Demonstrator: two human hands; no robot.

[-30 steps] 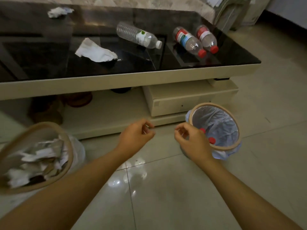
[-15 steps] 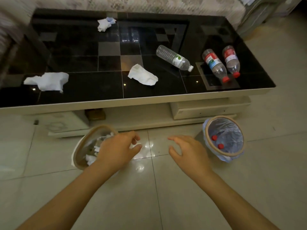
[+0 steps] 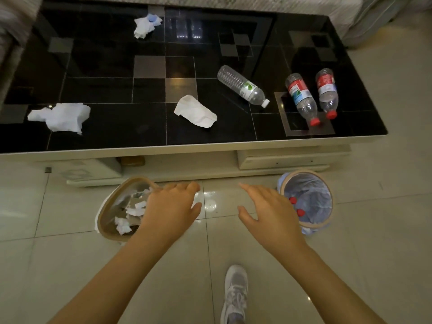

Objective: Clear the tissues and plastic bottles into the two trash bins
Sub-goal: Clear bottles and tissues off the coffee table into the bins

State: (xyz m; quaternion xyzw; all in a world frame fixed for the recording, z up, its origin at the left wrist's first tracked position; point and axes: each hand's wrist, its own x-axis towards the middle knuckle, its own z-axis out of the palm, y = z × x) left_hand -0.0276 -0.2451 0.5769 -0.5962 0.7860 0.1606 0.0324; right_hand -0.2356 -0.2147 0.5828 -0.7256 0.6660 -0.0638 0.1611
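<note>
Glossy black glass coffee table (image 3: pixel 105 66), cream-edged, over pale shiny tiles: three crumpled white tissues (image 3: pixel 195 111), three clear ribbed plastic bottles (image 3: pixel 243 85) lying flat. Below, two round trash bins (image 3: pixel 308 199). Left hand (image 3: pixel 169 210) and right hand (image 3: pixel 272 212) spread loose, empty.

Table (image 3: pixel 210 146) top: three tissues and three bottles. Far tissue (image 3: pixel 146 25) at rear, left of centre; left tissue (image 3: pixel 62 116) near front-left edge; mid tissue (image 3: pixel 195 112) near front centre. Lone bottle (image 3: pixel 243 85) lies right of mid tissue; paired bottles (image 3: pixel 301 99) (image 3: pixel 326 92) lie side by side further right. On floor before table: left bin (image 3: pixel 105 218) holding tissues, right bin (image 3: pixel 327 188) holding bottles. Shoe (image 3: pixel 235 293) nearest camera.
</note>
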